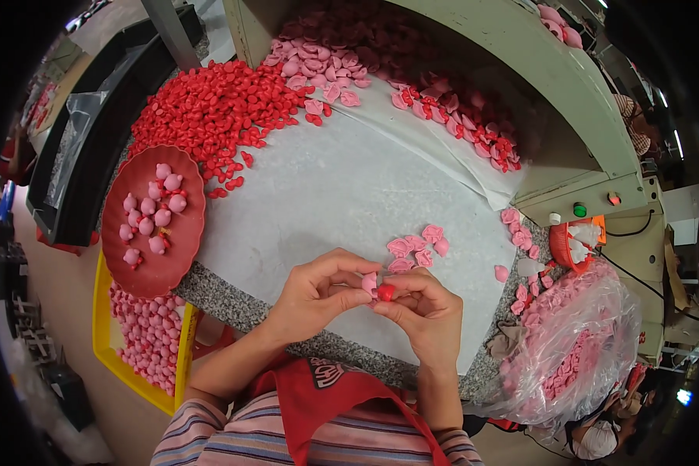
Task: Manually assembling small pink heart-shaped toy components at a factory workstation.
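Near the front of the white sheet my two hands meet, fingers pinched. My left hand (318,293) grips a small pink shell piece (370,283) between thumb and fingers. Against it, my right hand (421,311) pinches a small glossy red piece (385,293). The two pieces touch or nearly touch; the fingers partly cover them. Just beyond my right hand lie several loose pink shell pieces (416,248) on the sheet (318,186).
A red scalloped plate (116,256) holds pink-and-red pieces at left, above a yellow bin (99,326). Red parts (217,105) are heaped behind. A grey-green machine housing (551,93) arches over the far side. At right are a red basket (561,247) and a clear bag (575,342).
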`<state>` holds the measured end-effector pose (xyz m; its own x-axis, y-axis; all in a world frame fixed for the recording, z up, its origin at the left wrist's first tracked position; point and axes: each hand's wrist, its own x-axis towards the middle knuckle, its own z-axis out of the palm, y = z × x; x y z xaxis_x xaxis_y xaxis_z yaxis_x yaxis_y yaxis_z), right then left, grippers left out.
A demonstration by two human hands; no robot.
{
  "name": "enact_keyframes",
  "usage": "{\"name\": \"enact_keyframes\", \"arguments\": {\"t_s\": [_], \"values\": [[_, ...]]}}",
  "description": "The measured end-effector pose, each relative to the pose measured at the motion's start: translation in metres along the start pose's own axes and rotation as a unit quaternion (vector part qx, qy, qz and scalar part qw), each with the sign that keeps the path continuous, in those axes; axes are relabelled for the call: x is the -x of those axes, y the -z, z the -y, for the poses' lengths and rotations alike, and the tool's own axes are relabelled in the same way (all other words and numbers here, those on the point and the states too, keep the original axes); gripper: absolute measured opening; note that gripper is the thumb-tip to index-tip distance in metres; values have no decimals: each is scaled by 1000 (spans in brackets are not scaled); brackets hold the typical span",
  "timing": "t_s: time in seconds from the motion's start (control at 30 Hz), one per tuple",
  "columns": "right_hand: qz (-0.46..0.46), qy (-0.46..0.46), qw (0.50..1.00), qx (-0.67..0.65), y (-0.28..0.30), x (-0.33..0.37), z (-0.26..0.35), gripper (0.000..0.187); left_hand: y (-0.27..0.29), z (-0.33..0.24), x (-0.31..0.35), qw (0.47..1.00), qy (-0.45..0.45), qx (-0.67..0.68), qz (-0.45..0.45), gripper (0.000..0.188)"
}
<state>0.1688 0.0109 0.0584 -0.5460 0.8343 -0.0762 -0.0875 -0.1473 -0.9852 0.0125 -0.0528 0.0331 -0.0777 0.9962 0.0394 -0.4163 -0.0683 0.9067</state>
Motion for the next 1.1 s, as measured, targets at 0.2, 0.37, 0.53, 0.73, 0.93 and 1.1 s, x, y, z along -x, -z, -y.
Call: {"name": "enact_keyframes", "arguments": {"t_s": [0.2,0.37,0.53,0.73,0.93,1.1], "values": [[8,14,993,120,-2,7,13,30,0,-3,4,1000,17,20,0,28],[10,14,982,186,-8,11,22,30,1,-7,3,995,95,8,2,25],[1,-21,970,241,-13,12,27,33,-3,-10,0,998,64,4,-7,25],[1,-17,985,170,-13,15,24,35,8,-9,-3,991,115,66,34,23],[-12,130,895,427,-20,6,23,32,6,-9,-3,988,144,59,19,24],[1,155,913,377,-15,-6,13,29,11,-14,-11,993,110,24,31,23]]}}
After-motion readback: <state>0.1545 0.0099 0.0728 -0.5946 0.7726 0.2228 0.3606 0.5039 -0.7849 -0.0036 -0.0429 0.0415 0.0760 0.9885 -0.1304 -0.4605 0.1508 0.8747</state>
